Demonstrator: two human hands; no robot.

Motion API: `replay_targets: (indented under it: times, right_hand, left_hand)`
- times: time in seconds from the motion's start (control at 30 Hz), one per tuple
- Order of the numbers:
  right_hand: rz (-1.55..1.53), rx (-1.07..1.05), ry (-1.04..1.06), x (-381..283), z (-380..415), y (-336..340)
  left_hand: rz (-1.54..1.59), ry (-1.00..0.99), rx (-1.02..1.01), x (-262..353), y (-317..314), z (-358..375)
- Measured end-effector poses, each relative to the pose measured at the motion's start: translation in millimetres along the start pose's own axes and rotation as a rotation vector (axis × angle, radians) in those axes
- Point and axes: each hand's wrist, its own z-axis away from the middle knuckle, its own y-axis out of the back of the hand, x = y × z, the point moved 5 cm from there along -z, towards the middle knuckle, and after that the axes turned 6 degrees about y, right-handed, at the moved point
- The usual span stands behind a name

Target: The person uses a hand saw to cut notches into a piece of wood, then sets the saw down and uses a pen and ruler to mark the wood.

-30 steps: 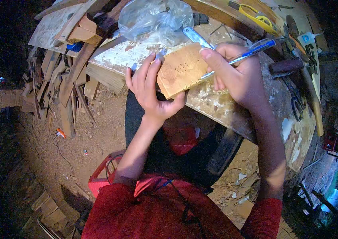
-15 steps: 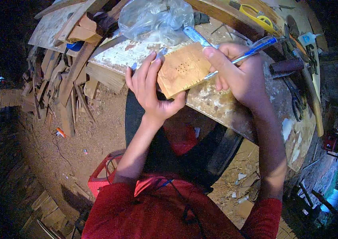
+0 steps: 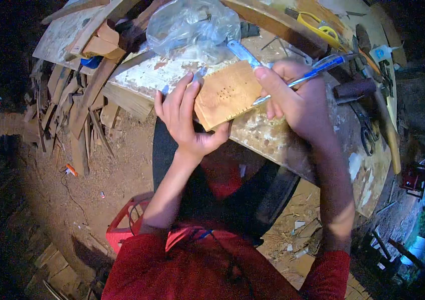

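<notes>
My left hand [image 3: 185, 122] grips a small wooden block [image 3: 227, 92] by its left end, fingers along the far side and thumb at the near edge. Several dark dots sit in the block's face, and short tick marks run along its near edge. A blue and clear pen [image 3: 322, 66] is held in my right hand [image 3: 297, 97], its tip at the right end of the ticked edge. Behind the block a blue strip with a hole [image 3: 242, 52] lies on the workbench [image 3: 272, 137], partly hidden by the block and my right hand.
A clear plastic bag [image 3: 192, 27] lies at the back of the bench. To the right are a dark cylinder [image 3: 354, 90], scissors [image 3: 367, 132] and a yellow-framed tool [image 3: 325, 32]. Scrap wood [image 3: 80, 115] is piled at left; a red plastic stool [image 3: 122, 220] stands below.
The whole view has shifted slightly, moving the bench and its contents a little left. The pen tip still meets the block's ticked edge, and both hands keep their holds.
</notes>
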Motion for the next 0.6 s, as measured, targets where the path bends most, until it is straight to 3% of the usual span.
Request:
replay_targets:
  times: [0.6]
  right_hand:
    - [-0.02,-0.024,-0.021,3.0,1.2,0.2]
  left_hand:
    - [-0.012,-0.017,-0.006,1.6,1.1,-0.2]
